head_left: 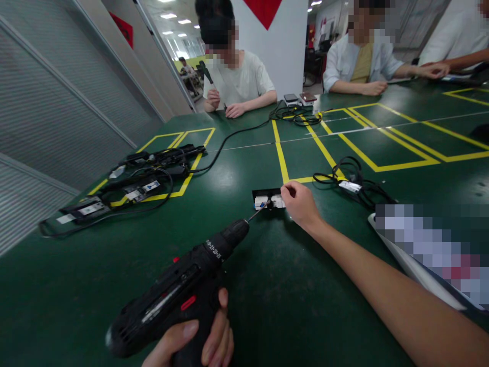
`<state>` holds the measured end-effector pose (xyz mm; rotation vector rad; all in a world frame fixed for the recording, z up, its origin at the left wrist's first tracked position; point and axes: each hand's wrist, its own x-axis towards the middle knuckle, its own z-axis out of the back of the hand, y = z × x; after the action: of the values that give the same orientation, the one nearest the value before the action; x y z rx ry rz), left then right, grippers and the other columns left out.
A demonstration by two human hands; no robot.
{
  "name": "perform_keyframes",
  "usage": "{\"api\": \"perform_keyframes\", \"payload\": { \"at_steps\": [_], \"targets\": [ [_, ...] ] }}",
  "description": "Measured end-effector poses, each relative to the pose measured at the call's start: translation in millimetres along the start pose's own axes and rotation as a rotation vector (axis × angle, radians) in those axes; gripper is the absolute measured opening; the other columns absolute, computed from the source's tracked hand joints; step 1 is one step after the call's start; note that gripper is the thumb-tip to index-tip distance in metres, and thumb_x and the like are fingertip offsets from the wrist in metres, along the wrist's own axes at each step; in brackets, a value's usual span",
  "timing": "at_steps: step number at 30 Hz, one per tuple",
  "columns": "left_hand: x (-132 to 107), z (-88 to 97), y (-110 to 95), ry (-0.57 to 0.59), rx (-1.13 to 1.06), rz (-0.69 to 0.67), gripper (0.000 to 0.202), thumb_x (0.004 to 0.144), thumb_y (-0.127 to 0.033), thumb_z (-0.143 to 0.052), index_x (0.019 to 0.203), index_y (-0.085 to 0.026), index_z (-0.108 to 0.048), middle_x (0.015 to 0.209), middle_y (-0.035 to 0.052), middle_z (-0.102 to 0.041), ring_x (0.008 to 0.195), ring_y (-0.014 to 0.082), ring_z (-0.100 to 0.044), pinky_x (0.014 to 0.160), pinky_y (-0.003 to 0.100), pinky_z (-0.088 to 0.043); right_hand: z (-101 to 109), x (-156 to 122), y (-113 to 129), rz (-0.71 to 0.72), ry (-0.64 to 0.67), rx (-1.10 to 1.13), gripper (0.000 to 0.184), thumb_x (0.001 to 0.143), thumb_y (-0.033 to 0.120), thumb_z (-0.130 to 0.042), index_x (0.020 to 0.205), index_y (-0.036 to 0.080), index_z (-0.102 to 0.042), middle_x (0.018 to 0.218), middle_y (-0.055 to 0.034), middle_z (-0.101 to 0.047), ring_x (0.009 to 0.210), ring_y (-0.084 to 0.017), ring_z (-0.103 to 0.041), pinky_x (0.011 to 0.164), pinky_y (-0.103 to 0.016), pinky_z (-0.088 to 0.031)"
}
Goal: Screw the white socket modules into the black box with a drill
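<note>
My left hand (pixel 198 342) is wrapped round the grip of a black cordless drill (pixel 179 288) at the bottom of the view. Its bit points up and right and its tip touches a small black device with white parts (pixel 267 199) lying on the green table (pixel 244 285). My right hand (pixel 300 204) reaches in from the right. Its fingers are closed on the device's right end, holding it on the table.
Several black power strips with cables (pixel 141 178) lie at the left inside yellow floor-tape lines. A coiled black cable with a white tag (pixel 349 181) lies right of my right hand. Three other people sit at the far side of the table. A white object (pixel 412 265) lies at the right.
</note>
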<state>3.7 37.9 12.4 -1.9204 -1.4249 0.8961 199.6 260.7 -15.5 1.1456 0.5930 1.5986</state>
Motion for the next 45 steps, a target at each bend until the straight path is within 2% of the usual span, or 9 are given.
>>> {"api": "perform_keyframes", "payload": {
  "at_steps": [45],
  "targets": [
    [0.6,2.0,0.5,0.014,0.000,0.000,0.034,0.080,-0.032,-0.038,0.102,-0.012,-0.056,0.049,-0.0020,-0.041,0.037,0.0130,-0.039,0.046,0.034,-0.039,2.3,-1.1,1.6,0.004,0.017,0.005,0.023,0.083,0.030,-0.041,0.077,0.017,-0.059,0.076,-0.0041,-0.060,0.070,-0.015,-0.053,0.066,-0.028,-0.039]
  ]
}}
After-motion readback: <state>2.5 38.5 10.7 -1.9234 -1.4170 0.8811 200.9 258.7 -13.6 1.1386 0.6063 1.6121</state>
